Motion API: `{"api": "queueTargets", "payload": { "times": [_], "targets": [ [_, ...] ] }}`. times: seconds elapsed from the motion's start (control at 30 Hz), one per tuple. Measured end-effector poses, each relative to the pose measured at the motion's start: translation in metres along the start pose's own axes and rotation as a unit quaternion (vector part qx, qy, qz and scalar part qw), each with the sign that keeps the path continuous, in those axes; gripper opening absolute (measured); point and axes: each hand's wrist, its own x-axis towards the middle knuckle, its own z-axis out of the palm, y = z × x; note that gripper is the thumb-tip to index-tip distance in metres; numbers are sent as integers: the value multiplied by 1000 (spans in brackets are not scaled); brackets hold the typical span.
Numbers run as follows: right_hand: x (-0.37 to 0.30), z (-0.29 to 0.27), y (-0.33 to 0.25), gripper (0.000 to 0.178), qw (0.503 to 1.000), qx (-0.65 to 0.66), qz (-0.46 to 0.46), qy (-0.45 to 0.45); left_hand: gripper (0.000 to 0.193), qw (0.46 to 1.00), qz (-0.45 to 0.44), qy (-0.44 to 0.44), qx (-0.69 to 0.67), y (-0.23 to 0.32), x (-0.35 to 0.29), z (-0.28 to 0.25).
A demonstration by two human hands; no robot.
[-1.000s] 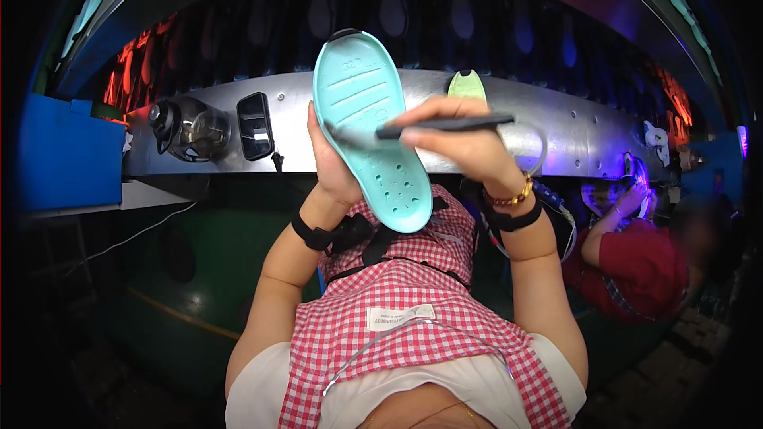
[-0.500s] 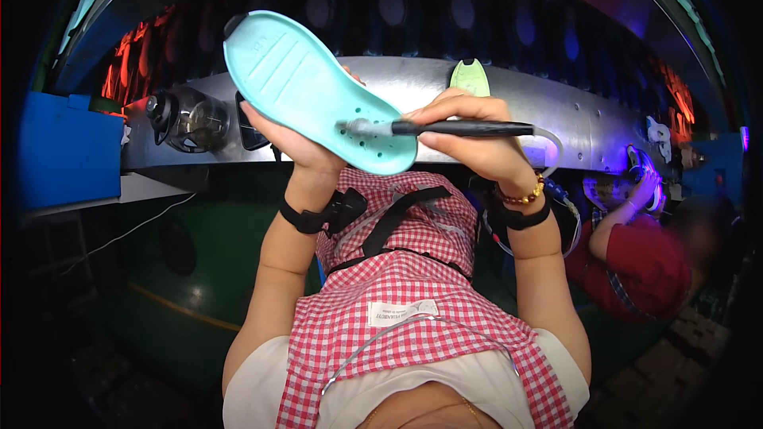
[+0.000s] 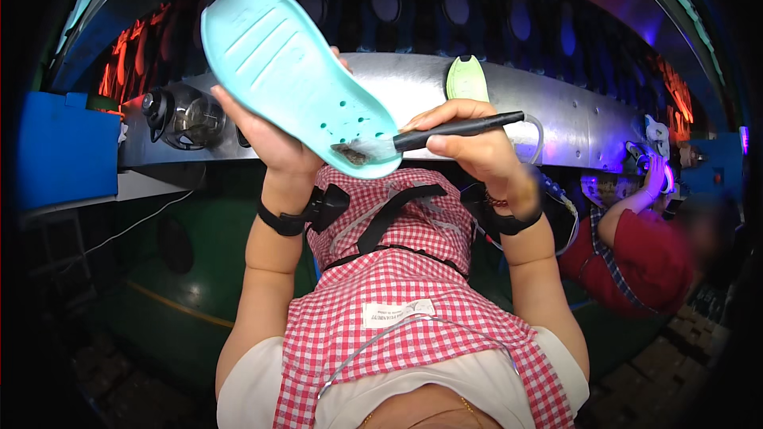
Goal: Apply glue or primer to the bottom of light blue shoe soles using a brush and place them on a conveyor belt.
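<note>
My left hand [image 3: 274, 139] grips a light turquoise shoe sole [image 3: 278, 56] from beneath, fingers wrapped round its edges. The sole is tilted with its wide black-tabbed end up at the far left and its holed end close to my right hand. In my right hand [image 3: 469, 135] is a brush [image 3: 453, 131] with a black handle and a pale hose at its rear end. Its bristles touch the sole's surface at the lower edge, beside the small holes. Part of my left hand is hidden behind the sole.
A metal bench [image 3: 548, 111] runs across in front of me, with a light green sole [image 3: 466, 79] on it. At the left stand a clear jug [image 3: 191, 117] with a black lid and a blue box [image 3: 67, 147]. Dark racks of soles lie beyond. A person in red [image 3: 644, 258] works at the right.
The sole has shifted up and left with my left hand. The brush tip has moved from among the holes to the sole's lower edge, its handle now tilted more.
</note>
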Motion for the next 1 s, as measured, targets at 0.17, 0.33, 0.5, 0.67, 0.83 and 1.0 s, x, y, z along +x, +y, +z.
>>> {"api": "queueTargets", "payload": {
  "times": [0.17,0.33,0.5,0.67,0.83,1.0],
  "targets": [
    [0,23,4,19,991,104,16,79,68,989,-88,-19,-117,-29,-23,16],
    [-8,19,-36,17,989,-130,51,-50,58,982,-191,-9,5,-14,-18,-7],
    [3,16,-33,19,942,-266,-97,-182,41,951,-302,-70,6,-1,-6,-1],
    [8,7,-54,19,923,-286,-143,-211,43,900,-420,-67,96,11,-5,-5],
    [5,-2,-54,19,892,-316,-77,-313,45,858,-447,-53,248,17,-11,2],
    [0,-8,-42,19,912,-300,-104,-258,45,889,-414,-35,190,31,-16,-6]
  ]
}}
